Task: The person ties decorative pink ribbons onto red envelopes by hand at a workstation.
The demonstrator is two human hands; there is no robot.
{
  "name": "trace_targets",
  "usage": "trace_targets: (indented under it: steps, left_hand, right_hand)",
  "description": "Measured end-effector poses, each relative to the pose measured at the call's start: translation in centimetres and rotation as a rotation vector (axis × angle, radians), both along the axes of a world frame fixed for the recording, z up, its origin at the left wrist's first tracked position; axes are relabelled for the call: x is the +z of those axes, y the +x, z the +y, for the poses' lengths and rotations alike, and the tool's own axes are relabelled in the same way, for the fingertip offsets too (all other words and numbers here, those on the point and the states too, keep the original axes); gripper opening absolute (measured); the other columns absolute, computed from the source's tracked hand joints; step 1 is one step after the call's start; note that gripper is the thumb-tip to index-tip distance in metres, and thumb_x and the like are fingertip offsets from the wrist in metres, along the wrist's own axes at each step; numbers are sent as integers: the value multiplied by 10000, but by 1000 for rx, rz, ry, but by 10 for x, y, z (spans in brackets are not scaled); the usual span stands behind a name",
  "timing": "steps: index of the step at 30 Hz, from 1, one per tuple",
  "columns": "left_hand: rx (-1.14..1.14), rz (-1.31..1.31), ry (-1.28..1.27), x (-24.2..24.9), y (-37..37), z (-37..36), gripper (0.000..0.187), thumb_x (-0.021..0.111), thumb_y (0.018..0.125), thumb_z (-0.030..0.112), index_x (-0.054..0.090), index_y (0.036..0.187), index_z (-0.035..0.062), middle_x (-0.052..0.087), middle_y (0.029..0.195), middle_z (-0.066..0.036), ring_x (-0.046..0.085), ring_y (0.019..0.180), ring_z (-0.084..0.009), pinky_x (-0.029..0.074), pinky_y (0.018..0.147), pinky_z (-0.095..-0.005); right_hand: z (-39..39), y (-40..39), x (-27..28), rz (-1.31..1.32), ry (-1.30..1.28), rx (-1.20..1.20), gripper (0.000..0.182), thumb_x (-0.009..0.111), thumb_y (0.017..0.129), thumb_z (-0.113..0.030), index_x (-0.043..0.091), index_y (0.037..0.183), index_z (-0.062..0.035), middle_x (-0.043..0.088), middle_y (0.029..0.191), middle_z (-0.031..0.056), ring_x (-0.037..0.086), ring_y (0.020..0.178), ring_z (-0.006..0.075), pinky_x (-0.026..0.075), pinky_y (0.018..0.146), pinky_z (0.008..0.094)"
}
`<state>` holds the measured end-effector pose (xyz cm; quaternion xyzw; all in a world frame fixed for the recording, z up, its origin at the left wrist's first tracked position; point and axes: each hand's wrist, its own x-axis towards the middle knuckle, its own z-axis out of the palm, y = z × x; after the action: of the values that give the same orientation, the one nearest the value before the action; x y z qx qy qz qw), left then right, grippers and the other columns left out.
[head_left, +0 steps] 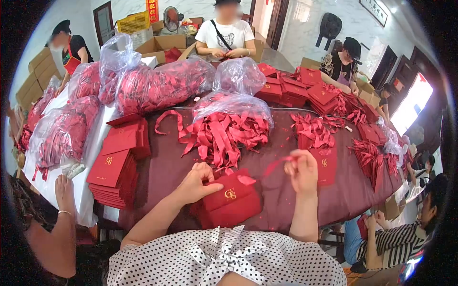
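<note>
In front of me a red pouch with a gold logo [234, 202] lies on the maroon tablecloth [171, 157]. At its upper left edge is my left hand [196, 183], fingers curled and thumb pressed on the pouch. My right hand [302, 172] is raised to the right, closed in a pinch on a red ribbon [275, 165] stretching toward the pouch's top right corner. Just beyond, a heap of loose red ribbons [224, 138] spills from a clear plastic bag [234, 106].
A stack of red pouches [114, 171] stands left. Pouches with ribbons [324, 162] lie right of my right hand. Big clear bags of red goods [162, 86] and more pouch piles [291, 88] line the far side. Several people work around the table, one arm [66, 205] close at left.
</note>
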<state>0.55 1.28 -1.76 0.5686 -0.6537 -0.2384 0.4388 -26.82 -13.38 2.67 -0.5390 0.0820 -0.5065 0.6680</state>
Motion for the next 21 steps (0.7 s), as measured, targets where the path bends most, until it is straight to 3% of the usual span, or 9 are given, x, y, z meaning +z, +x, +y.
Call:
trace_targets:
  steps: [3, 5, 6, 8, 13, 15, 18, 20, 21]
  left_hand:
    - [115, 0, -58, -4, -9, -1, 291, 783, 718, 213, 535, 711, 60, 508, 816, -63, 467, 815, -224, 351, 814, -363]
    - [121, 29, -89, -9, -13, -3, 277, 774, 729, 201, 536, 721, 59, 504, 819, -62, 469, 800, -211, 355, 805, -348]
    - [126, 53, -122, -11, -15, -3, 263, 766, 740, 189, 538, 731, 57, 500, 822, -61, 471, 785, -197, 358, 795, -334]
    - [57, 226, -83, -10, -18, -4, 250, 753, 759, 176, 533, 735, 58, 495, 828, -41, 464, 784, -163, 357, 779, -306]
    - [-68, 651, 78, -5, -16, 0, 218, 697, 833, 172, 529, 751, 59, 469, 855, 21, 434, 800, -80, 345, 742, -230]
    - [-192, 810, 136, -10, -15, 0, 214, 652, 876, 194, 531, 758, 63, 453, 868, 45, 417, 792, -65, 339, 738, -222]
    - [-225, 708, 97, -12, -15, -1, 230, 623, 897, 211, 531, 753, 58, 446, 864, 31, 408, 829, -82, 328, 758, -239]
    - [-231, 600, 59, -14, -13, -4, 235, 623, 896, 212, 528, 748, 56, 448, 867, 23, 407, 846, -90, 325, 772, -247]
    - [-231, 371, -43, -16, -9, -5, 217, 624, 892, 208, 533, 766, 56, 458, 902, 3, 412, 911, -118, 331, 819, -283]
  right_hand:
    - [12, 23, 12, 538, -844, -677, 111, 628, 870, -102, 676, 928, -21, 567, 806, 63, 561, 667, 201, 469, 655, 283]
    - [33, 40, 21, 620, -824, -494, 127, 663, 804, -29, 680, 930, -36, 654, 871, 115, 648, 792, 241, 515, 705, 332]
    - [47, 46, 23, 689, -659, -264, 160, 681, 802, -37, 662, 960, -31, 668, 854, 126, 664, 771, 234, 521, 663, 317]
    - [62, 68, 10, 623, -607, -105, 187, 685, 822, -68, 627, 995, -24, 665, 827, 131, 668, 731, 205, 519, 631, 299]
    - [56, 89, -18, 554, -103, 268, 93, 644, 888, -97, 605, 921, -20, 631, 733, 26, 553, 556, 52, 431, 486, 197]
    - [54, 86, -18, 502, -92, 291, 67, 634, 889, -76, 608, 917, -21, 629, 728, 27, 544, 548, 50, 429, 485, 194]
    - [53, 82, -22, 418, -11, 332, 15, 610, 890, -30, 618, 903, -28, 618, 699, 16, 521, 528, 46, 421, 480, 187]
    - [50, 81, -35, 388, 0, 246, 35, 606, 870, 4, 611, 902, -11, 658, 869, 83, 527, 508, 49, 412, 455, 184]
    - [51, 86, -36, 339, -277, 119, 31, 600, 872, 1, 600, 903, 5, 637, 1002, 98, 532, 518, 49, 430, 470, 187]
